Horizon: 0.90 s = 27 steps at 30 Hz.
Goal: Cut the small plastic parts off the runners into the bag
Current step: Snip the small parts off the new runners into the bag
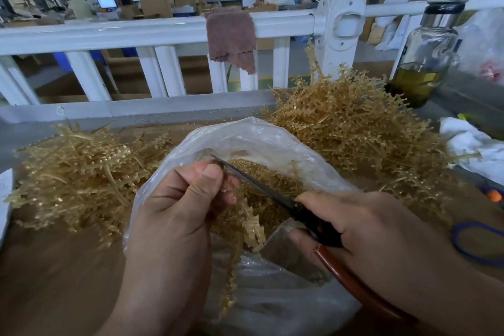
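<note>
Two runner heaps (354, 131), one bag (245, 136), one scissors (272, 195).

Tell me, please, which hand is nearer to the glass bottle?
Right. The right hand, holding the scissors, is in front and left of the bottle; the left hand pinches a runner farther left, over the bag.

One person's two bare arms are seen from above. The left grip (177, 199) is a bare hand with a short, neatly trimmed thumbnail (212, 172) and creased knuckles. The right grip (368, 221) is also a bare hand, with a broad back and faint tendon lines. The left forearm (152, 294) and right forearm (450, 294) are uncovered as far as can be seen.
</note>
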### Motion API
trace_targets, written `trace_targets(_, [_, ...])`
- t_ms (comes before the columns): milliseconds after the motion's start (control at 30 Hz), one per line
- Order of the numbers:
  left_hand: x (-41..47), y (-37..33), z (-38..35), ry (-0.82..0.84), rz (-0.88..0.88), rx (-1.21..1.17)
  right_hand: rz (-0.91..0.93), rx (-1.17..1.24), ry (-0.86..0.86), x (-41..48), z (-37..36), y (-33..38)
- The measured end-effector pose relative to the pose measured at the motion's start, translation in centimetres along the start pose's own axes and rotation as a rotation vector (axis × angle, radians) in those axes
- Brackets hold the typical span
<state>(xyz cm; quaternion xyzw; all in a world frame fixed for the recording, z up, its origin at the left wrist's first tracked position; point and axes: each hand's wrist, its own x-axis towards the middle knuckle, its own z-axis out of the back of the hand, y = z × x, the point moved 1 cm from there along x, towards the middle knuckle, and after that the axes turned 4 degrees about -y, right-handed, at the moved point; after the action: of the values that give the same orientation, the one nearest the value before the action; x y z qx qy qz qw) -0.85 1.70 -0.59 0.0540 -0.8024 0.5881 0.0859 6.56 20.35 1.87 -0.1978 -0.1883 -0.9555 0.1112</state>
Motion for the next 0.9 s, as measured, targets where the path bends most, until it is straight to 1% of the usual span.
trace_targets(133, [0.0,-0.1,-0.1,-0.031,0.017,-0.052,0.009,0.007,-0.002,0.0,-0.5,0.0])
trace_targets(233, [0.0,-0.3,-0.2,-0.04,0.002,-0.049,-0.029,0.059,-0.007,-0.1,-1.0,-0.3])
trace_targets(300, [-0.2,-0.7,-0.3,-0.055,-0.046,0.01,-0.082,0.243,-0.01,-0.1,-0.9,-0.4])
trace_targets(400, [-0.9,-1.3,-0.7,-0.096,-0.172,0.197,-0.184,0.754,-0.025,-0.4,-0.8,0.0])
trace_targets(433, [-1.1,-1.4,-0.8,-0.087,-0.222,0.284,-0.184,0.85,-0.045,-0.6,-1.0,0.2])
trace_targets(467, [-1.4,-1.3,-0.9,-0.072,-0.266,0.368,-0.162,0.87,-0.073,-0.7,-1.3,0.4])
trace_targets(533, [-1.7,-1.0,-1.0,-0.041,-0.323,0.462,-0.117,0.808,-0.128,-0.5,-2.0,1.0])
trace_targets(600, [-1.8,-0.7,-1.1,-0.01,-0.349,0.47,-0.151,0.794,-0.171,-0.4,-2.4,1.2])
trace_targets(667, [-2.0,-0.5,-0.9,0.01,-0.383,0.481,-0.224,0.816,-0.193,-0.3,-2.3,1.3])
trace_targets(700, [-2.0,-0.5,-0.7,0.008,-0.406,0.51,-0.261,0.855,-0.207,-0.2,-2.0,1.3])
trace_targets(767, [-1.8,-0.6,-0.1,-0.036,-0.446,0.596,-0.345,1.033,-0.217,-0.3,-1.7,1.1])
trace_targets(800, [-1.6,-0.9,0.1,-0.061,-0.427,0.599,-0.366,1.142,-0.209,-0.3,-1.6,1.0])
trace_targets(833, [-1.2,-1.0,0.2,-0.071,-0.367,0.539,-0.368,1.238,-0.211,-0.3,-1.6,0.8])
trace_targets(867, [-0.9,-1.0,0.2,-0.05,-0.27,0.415,-0.36,1.318,-0.219,-0.2,-1.7,0.7])
trace_targets(900, [-0.8,-1.0,0.0,0.011,-0.143,0.254,-0.343,1.388,-0.23,-0.2,-1.7,0.6])
